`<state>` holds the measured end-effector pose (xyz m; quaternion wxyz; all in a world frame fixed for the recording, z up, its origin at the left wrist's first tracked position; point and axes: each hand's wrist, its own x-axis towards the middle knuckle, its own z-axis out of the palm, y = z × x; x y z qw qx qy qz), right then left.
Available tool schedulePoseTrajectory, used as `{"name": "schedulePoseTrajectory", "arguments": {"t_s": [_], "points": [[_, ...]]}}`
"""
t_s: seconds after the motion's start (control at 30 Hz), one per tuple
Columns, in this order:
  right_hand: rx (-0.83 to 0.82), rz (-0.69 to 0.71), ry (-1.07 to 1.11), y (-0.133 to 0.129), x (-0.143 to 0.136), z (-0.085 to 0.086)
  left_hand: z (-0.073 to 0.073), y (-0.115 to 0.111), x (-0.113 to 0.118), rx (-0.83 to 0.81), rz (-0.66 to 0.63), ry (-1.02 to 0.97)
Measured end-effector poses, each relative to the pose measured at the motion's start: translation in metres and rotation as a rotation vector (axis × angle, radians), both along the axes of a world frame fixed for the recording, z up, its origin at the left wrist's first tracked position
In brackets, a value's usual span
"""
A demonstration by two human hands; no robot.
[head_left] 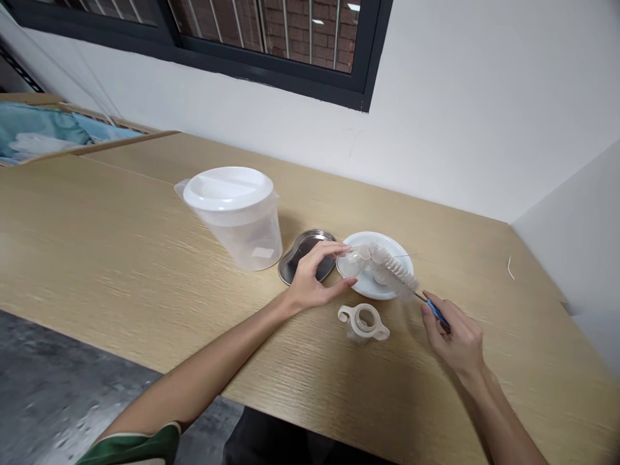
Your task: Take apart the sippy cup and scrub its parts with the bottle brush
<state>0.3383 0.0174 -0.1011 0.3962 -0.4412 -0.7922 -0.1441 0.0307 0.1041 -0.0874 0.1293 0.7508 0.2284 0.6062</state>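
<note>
My left hand (320, 274) pinches a small clear bottle (356, 260) between thumb and fingers, its mouth turned right. In my right hand (455, 332) is a bottle brush (391, 266) with white bristles and a blue handle. The brush head points left at the bottle's mouth; I cannot tell whether its tip is inside. Both are held above a white bowl (403, 248), which they partly hide. Nearer to me stands a cream ring with two handles (365, 323), with a clear part under it. A kidney-shaped steel tray (307, 237) lies partly behind my left hand.
A translucent pitcher (242, 226) with a white lid stands left of the tray. The wooden table (121, 245) meets a white wall below a dark-framed window (271, 71). A thin pale strip (510, 267) lies at the right. Blue cloth (53, 129) shows at far left.
</note>
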Motion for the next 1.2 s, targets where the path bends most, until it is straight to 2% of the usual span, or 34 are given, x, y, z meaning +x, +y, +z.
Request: {"name": "schedulePoseTrajectory", "arguments": {"t_s": [0.4, 0.83, 1.2], "points": [[0.022, -0.008, 0.018, -0.0013, 0.0016, -0.0011, 0.0054, -0.0034, 0.0008, -0.007, 0.002, -0.005], [-0.017, -0.054, -0.001, -0.0006, -0.0009, -0.0003, 0.0031, -0.0062, 0.0053, -0.005, -0.033, 0.024], [0.000, -0.056, 0.013, -0.0016, 0.0020, 0.0017, 0.0053, -0.0063, 0.0051, -0.010, 0.019, 0.043]]}}
